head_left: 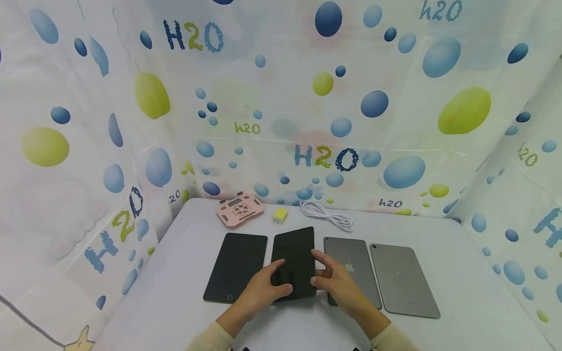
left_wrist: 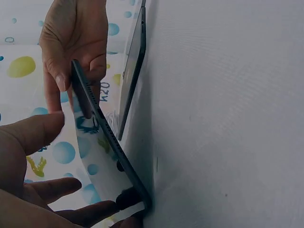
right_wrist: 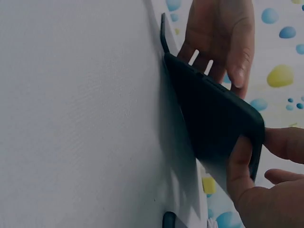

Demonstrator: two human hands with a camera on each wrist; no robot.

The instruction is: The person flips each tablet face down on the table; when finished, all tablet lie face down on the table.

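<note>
A black tablet (head_left: 296, 258) stands tilted in the middle of the table, its right edge raised and its dark glossy screen facing up. My right hand (head_left: 342, 285) pinches that raised edge; in the right wrist view a finger lies against the tablet's back (right_wrist: 209, 123). My left hand (head_left: 261, 287) is at the lower left side, fingers spread. In the left wrist view its fingertips touch the lowered edge, while the thumb (left_wrist: 47, 126) stays off the screen. Flat to the left lies another black tablet (head_left: 237, 265), screen up, with a round button.
Two grey tablets lie back up on the right, one darker (head_left: 351, 253) and one lighter (head_left: 404, 280). Behind are a pink cooling-fan-like device (head_left: 241, 209), a yellow plug adapter (head_left: 279, 214) and a coiled white cable (head_left: 325, 214). Patterned curtains (head_left: 272, 97) enclose the white table (head_left: 175, 263).
</note>
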